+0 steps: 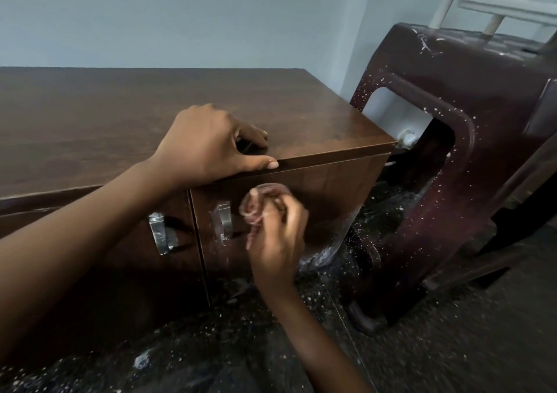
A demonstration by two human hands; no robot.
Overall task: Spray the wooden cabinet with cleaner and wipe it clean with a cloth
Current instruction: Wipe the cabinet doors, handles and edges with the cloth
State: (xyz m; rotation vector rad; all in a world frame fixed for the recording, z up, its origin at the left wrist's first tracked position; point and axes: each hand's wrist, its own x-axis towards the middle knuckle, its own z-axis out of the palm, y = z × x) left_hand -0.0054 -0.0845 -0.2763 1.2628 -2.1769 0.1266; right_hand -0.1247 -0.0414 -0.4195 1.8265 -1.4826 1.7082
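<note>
The dark brown wooden cabinet fills the left and middle of the head view, with two doors below its top. My left hand lies over the front top edge above the right door, fingers curled on top and thumb along the front lip. My right hand is blurred in front of the right door, closed on a crumpled pinkish cloth held against the door's upper part. No spray bottle is in view.
Two metal handles sit on the doors. Clear plastic film hangs at the right door's lower corner. A dark maroon plastic chair, paint-speckled, stands close to the cabinet's right. The floor is dark and speckled.
</note>
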